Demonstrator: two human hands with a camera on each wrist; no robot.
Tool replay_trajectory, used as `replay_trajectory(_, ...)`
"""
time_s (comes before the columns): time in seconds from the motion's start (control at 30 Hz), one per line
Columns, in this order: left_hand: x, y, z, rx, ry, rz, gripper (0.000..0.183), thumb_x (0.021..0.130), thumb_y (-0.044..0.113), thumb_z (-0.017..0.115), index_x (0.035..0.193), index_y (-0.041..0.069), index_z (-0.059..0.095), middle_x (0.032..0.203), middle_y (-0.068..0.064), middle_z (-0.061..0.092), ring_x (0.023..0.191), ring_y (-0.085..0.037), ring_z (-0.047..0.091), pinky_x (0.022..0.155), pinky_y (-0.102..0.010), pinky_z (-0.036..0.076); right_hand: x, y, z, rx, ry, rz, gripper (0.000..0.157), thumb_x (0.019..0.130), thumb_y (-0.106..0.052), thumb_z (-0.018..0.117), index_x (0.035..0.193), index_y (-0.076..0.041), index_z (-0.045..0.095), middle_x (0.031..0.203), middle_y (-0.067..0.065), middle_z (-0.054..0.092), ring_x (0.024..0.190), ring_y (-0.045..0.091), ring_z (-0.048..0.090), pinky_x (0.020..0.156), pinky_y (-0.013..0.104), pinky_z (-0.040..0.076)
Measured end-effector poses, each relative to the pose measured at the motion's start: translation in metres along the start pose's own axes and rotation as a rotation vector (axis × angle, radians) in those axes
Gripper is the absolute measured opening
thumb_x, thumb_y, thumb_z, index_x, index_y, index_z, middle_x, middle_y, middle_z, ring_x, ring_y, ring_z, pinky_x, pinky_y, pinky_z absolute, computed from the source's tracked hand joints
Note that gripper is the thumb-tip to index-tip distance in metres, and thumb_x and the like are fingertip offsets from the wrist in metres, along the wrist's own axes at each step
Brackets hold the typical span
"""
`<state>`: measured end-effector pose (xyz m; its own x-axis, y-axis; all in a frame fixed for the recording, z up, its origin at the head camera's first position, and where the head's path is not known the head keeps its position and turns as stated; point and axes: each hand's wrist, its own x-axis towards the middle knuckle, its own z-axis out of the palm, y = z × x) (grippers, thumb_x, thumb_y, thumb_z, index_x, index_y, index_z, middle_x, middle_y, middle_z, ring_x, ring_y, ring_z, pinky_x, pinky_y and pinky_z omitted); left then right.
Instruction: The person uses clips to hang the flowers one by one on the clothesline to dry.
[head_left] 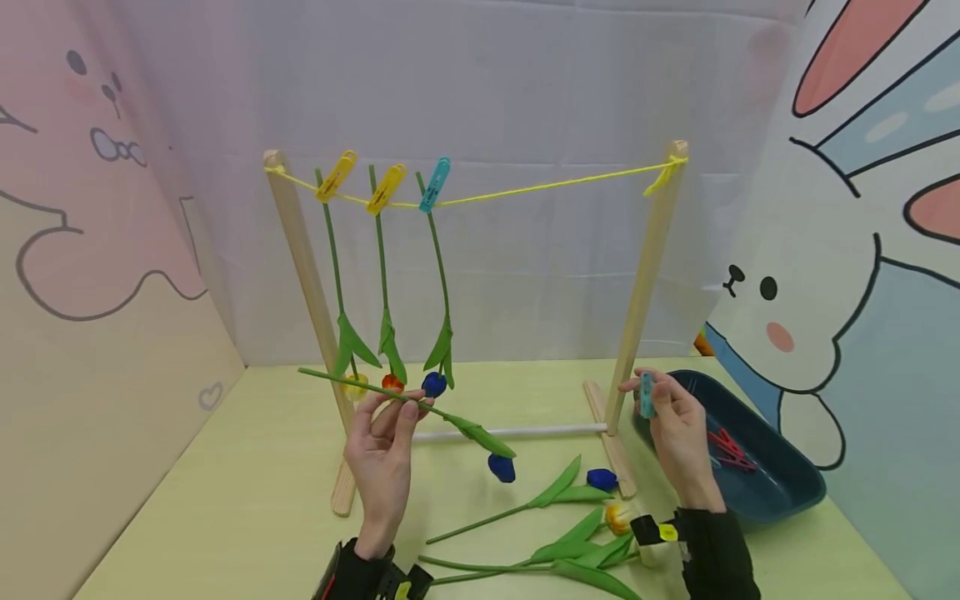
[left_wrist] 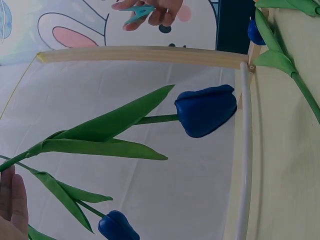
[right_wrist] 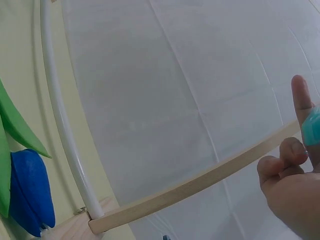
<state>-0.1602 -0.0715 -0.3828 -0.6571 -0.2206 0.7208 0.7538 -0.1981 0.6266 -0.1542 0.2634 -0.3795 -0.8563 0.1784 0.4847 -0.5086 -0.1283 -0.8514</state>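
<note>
My left hand [head_left: 382,446] pinches the green stem of a blue artificial tulip [head_left: 501,467], its flower hanging down to the right. In the left wrist view the same blue tulip [left_wrist: 206,111] shows large, with two long leaves. My right hand [head_left: 678,433] holds a teal clothespin [head_left: 647,395] between thumb and fingers, close to the right post. Three tulips hang head down from a yellow string [head_left: 555,183], clipped by two yellow clothespins [head_left: 386,190] and a teal clothespin [head_left: 435,185]. Their flowers are yellow, red and blue [head_left: 433,384]; my left hand overlaps them in the head view.
A wooden frame with a right post [head_left: 647,283] and a white crossbar [head_left: 517,432] stands on the table [head_left: 202,500]. Several more tulips [head_left: 558,496] lie in front of it. At the right, a dark basin [head_left: 787,492] contains red clothespins [head_left: 731,450].
</note>
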Motion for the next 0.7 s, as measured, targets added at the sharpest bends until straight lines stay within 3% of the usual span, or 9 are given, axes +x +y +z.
replay_trajectory(0.13,0.0,0.0,0.001,-0.011,-0.023,0.03,0.023,0.095,-0.015,0.055,0.118,-0.019,0.057,0.108,0.002,0.078,0.097,-0.008,0.075,0.088,-0.023,0.058,0.0,-0.002,0.0,0.003,-0.005,0.008,0.038,0.108,-0.02,0.038,0.122,0.008,0.058,0.098,-0.006,0.073,0.084,0.008,0.053,0.075,0.028,0.031)
replay_trajectory(0.23,0.001,0.0,0.002,0.003,-0.028,0.02,0.021,0.095,-0.014,0.056,0.115,-0.021,0.057,0.107,0.004,0.078,0.096,-0.007,0.075,0.09,-0.023,0.057,0.001,-0.003,0.0,0.024,-0.026,0.013,0.035,0.108,-0.018,0.039,0.124,0.005,0.059,0.101,-0.006,0.074,0.088,0.007,0.056,0.077,0.026,0.034)
replay_trajectory(0.37,0.003,0.001,0.002,0.04,-0.046,-0.001,0.021,0.095,-0.014,0.056,0.116,-0.018,0.058,0.107,0.008,0.077,0.097,-0.006,0.074,0.092,-0.024,0.057,0.004,-0.006,-0.001,0.016,-0.058,0.023,0.04,0.108,-0.018,0.039,0.127,0.015,0.051,0.108,-0.006,0.075,0.109,0.008,0.061,0.087,0.022,0.039)
replay_trajectory(0.43,0.004,0.001,0.001,0.061,-0.068,-0.011,0.023,0.097,-0.012,0.055,0.118,-0.018,0.056,0.107,0.01,0.076,0.098,-0.004,0.073,0.092,-0.023,0.056,0.005,-0.007,0.0,-0.001,-0.06,0.031,0.044,0.108,-0.019,0.039,0.128,0.019,0.046,0.11,-0.006,0.075,0.112,0.009,0.062,0.086,0.02,0.041)
replay_trajectory(0.6,0.01,-0.001,0.006,0.096,-0.113,-0.04,0.023,0.099,-0.007,0.054,0.122,-0.012,0.056,0.105,0.015,0.073,0.096,-0.003,0.07,0.09,-0.019,0.055,0.008,-0.008,0.001,-0.027,-0.066,0.025,0.039,0.108,-0.018,0.04,0.126,0.016,0.048,0.112,-0.004,0.071,0.1,0.008,0.061,0.079,0.017,0.047)
replay_trajectory(0.7,0.014,-0.001,0.011,0.108,-0.133,-0.061,0.024,0.1,-0.006,0.053,0.124,-0.008,0.056,0.104,0.016,0.071,0.096,-0.003,0.07,0.091,-0.019,0.055,0.01,-0.008,0.002,-0.029,-0.073,-0.006,0.034,0.108,-0.015,0.042,0.124,0.014,0.049,0.103,-0.002,0.066,0.092,0.009,0.057,0.079,0.017,0.049)
